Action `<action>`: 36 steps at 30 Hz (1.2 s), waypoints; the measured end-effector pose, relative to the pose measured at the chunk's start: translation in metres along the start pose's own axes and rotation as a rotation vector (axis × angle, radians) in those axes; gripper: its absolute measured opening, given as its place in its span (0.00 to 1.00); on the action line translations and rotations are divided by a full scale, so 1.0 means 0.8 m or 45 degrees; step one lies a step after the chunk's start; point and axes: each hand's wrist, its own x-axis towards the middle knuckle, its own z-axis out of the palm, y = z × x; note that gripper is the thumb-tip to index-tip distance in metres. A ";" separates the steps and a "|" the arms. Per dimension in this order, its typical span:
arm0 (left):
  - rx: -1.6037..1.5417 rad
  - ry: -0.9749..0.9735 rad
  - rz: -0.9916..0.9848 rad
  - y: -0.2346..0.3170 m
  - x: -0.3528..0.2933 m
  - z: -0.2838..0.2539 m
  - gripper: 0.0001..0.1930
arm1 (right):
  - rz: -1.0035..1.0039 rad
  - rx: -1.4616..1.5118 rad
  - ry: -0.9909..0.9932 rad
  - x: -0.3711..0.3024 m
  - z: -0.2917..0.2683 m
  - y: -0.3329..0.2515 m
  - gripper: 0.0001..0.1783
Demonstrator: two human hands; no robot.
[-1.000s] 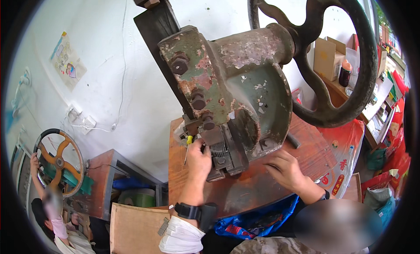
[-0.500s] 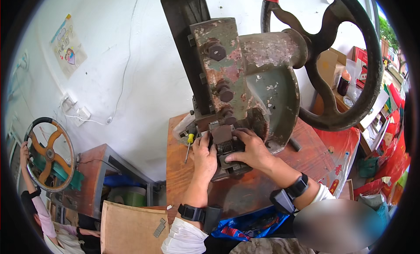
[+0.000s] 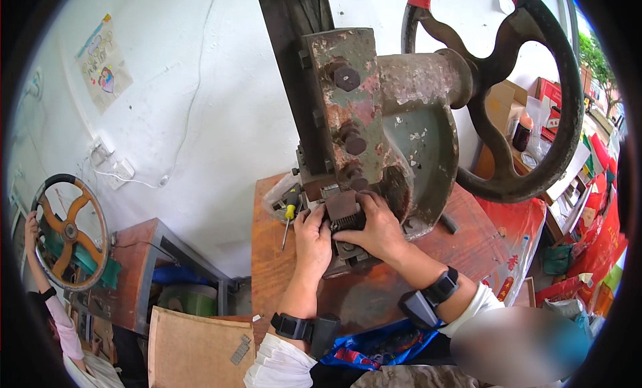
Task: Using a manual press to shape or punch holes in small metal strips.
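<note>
One heavy rusted press (image 3: 374, 134) is looming over the worn table (image 3: 267, 267). Beneath it, the left hand (image 3: 312, 239) and right hand (image 3: 376, 229) are both gripping the small toothed die block (image 3: 346, 213); any ram drop could crush fingers.

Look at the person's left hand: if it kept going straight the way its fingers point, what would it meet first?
The left hand points up and slightly right at the dark die block under the press. Its fingertips already seem to touch that block, so it meets that first, though depth is unclear.
</note>
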 end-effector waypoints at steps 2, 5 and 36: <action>0.112 -0.019 0.032 0.000 -0.001 -0.001 0.19 | -0.101 0.135 -0.045 -0.004 -0.010 0.011 0.38; 0.379 -0.097 0.008 0.005 -0.001 0.000 0.19 | 0.129 0.325 -0.198 0.002 -0.014 0.015 0.33; 0.298 -0.209 -0.049 0.003 -0.003 -0.005 0.22 | -0.086 0.129 -0.038 -0.004 -0.005 0.002 0.34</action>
